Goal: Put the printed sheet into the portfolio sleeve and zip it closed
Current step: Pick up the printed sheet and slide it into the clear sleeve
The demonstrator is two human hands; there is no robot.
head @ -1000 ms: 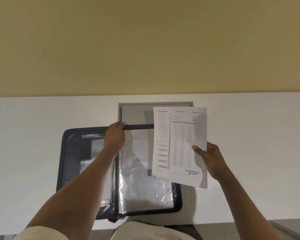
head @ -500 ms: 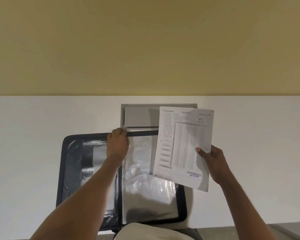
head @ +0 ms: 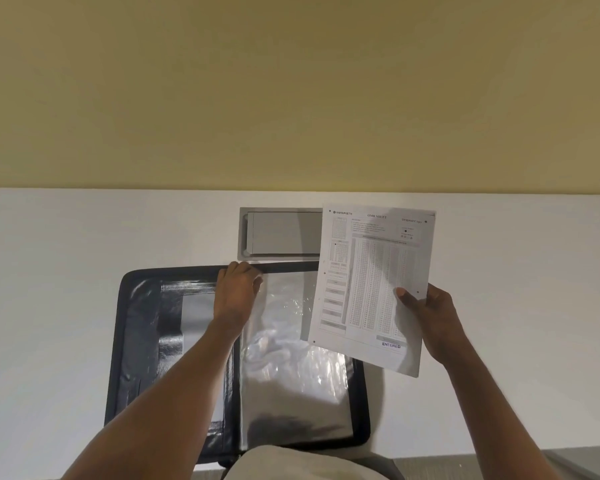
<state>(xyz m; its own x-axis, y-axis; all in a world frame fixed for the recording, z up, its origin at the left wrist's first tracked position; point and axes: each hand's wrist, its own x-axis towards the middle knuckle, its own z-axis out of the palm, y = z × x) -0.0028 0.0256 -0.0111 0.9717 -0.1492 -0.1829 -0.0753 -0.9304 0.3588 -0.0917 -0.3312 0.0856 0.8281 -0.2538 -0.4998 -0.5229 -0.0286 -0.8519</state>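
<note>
My left hand [head: 238, 289] pinches the clear sleeve's [head: 291, 348] top edge at 12 o'clock on the open portfolio [head: 136, 341], lifting its mouth; my right hand [head: 426, 317] grips the OMR sheet [head: 371, 285] at 3 o'clock, held above the sleeve, ready to slide in

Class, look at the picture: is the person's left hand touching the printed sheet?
Apart. The head view shows the left hand resting at the top edge of the clear sleeve, with bare plastic visible between it and the printed sheet, which only the right hand holds.
</note>
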